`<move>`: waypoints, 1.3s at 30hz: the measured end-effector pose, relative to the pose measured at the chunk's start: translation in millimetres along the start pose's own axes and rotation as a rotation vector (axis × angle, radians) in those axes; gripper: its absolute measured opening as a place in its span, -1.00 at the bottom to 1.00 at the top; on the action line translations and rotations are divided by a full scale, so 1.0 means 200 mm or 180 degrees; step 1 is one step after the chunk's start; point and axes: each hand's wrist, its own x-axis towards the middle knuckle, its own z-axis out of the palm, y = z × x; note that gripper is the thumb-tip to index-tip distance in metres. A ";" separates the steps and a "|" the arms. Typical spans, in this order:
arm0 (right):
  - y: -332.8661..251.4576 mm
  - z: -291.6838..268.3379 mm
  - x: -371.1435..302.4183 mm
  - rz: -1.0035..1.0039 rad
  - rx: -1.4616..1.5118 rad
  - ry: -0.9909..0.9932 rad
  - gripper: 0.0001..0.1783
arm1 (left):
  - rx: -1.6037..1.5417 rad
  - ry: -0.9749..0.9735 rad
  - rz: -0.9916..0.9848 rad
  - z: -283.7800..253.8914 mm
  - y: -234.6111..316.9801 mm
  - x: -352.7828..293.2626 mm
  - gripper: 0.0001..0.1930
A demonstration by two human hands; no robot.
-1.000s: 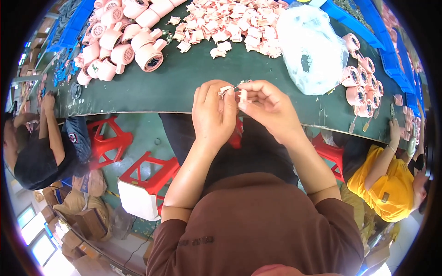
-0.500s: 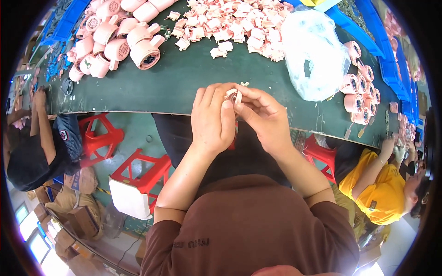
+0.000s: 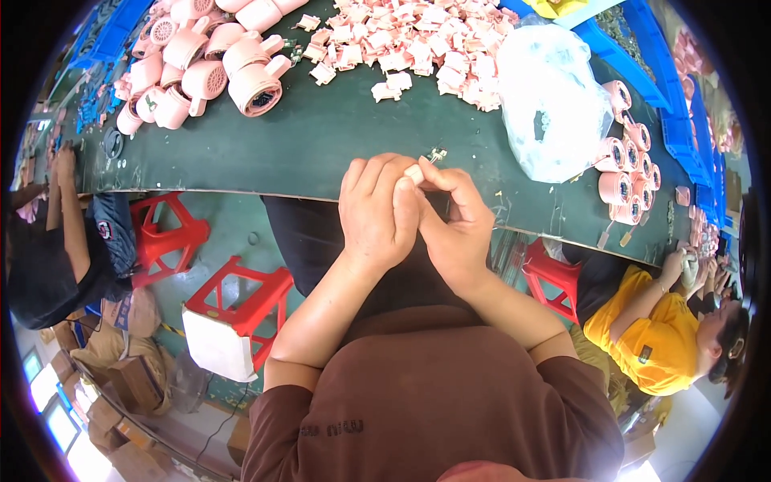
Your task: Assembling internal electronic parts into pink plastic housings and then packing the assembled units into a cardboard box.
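Green worktop (image 3: 313, 157), curved by the lens, spans our view. Far left: a co-worker in dark clothing (image 3: 48, 273), arms reaching to the bench edge. Next, we note blue pieces (image 3: 94, 108) strewn on the surface, and a dark ring (image 3: 113, 143) lying near them. Pink housings (image 3: 205, 80) come after, heaped together, some showing grilles, one its dark open end. Below the bench edge, two red stools (image 3: 170, 239), the nearer with a white panel on its side.

Centre: our left hand (image 3: 375, 210), fingers curled, thumb and forefinger pinching a small pink piece (image 3: 413, 173) above the near edge of the worktop. Beyond it lies a loose spread of pink parts (image 3: 426, 44). Our right hand (image 3: 456, 229) meets the piece from the right, forefinger and thumb bent toward it; its grasp is partly hidden, so we cannot tell what it grips. A tiny pale fitting (image 3: 438, 154) shows just past the fingertips.

Further right: a crumpled clear plastic bag (image 3: 554, 112), then stacked round pink units (image 3: 617, 187), blue bins (image 3: 646, 76) behind, and a co-worker in yellow (image 3: 654, 341).
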 end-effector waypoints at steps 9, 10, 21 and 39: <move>-0.09 -0.43 0.23 -0.0184 -0.1250 -0.0780 -0.86 | 0.0418 -0.0547 0.0053 -0.04 0.03 0.03 -0.82; -0.10 -0.52 0.30 0.0014 -0.1420 -0.0380 -0.89 | 0.0457 -0.0611 0.0123 -0.03 0.04 0.04 -0.82; 0.26 -0.77 0.66 -0.0645 -0.2868 0.0266 -0.86 | 0.0700 -0.0668 0.0288 -0.01 0.07 0.04 -0.74; 0.01 -0.39 0.23 0.0706 0.0359 -0.1201 -0.86 | 0.0348 -0.0631 0.0221 0.06 0.05 0.07 -0.75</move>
